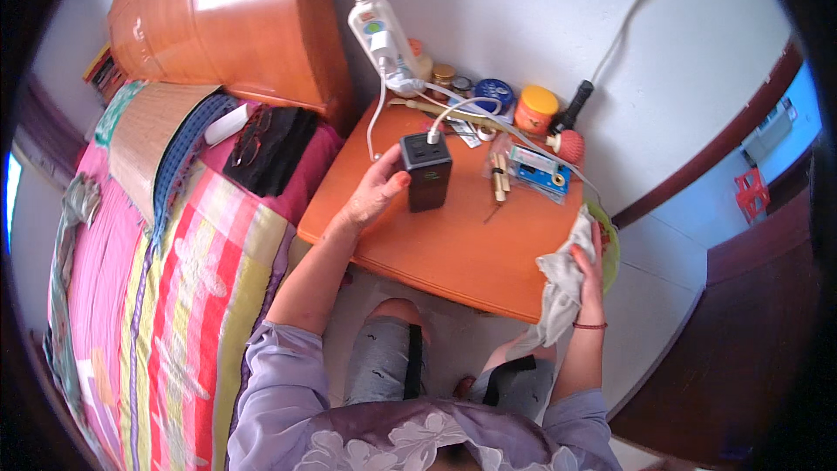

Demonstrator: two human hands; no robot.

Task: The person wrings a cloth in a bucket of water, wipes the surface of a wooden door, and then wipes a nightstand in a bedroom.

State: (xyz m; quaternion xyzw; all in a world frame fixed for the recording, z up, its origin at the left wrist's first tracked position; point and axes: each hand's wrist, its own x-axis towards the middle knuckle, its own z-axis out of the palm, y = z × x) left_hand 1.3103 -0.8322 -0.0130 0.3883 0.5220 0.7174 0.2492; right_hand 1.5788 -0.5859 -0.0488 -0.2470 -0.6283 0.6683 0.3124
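On the orange wooden table [458,255] stands a black power bank [428,183], upright, with a white cable plugged into its top. My left hand [377,190] is at its left side, thumb and fingers apart; whether the fingertips touch it is hard to tell. At the table's right edge, my right hand [590,268] has a pale grey cloth [560,281] in its grasp, and the cloth hangs down over the edge. Wooden pieces [500,180] and a blue packaged item [539,173] lie to the right of the power bank.
Jars [537,108], a black flashlight [577,104] and a red knobbed massager [567,145] line the table's back. A white power strip [382,39] hangs above. A green bin [611,255] stands at the right, a bed with a striped blanket [189,314] at the left.
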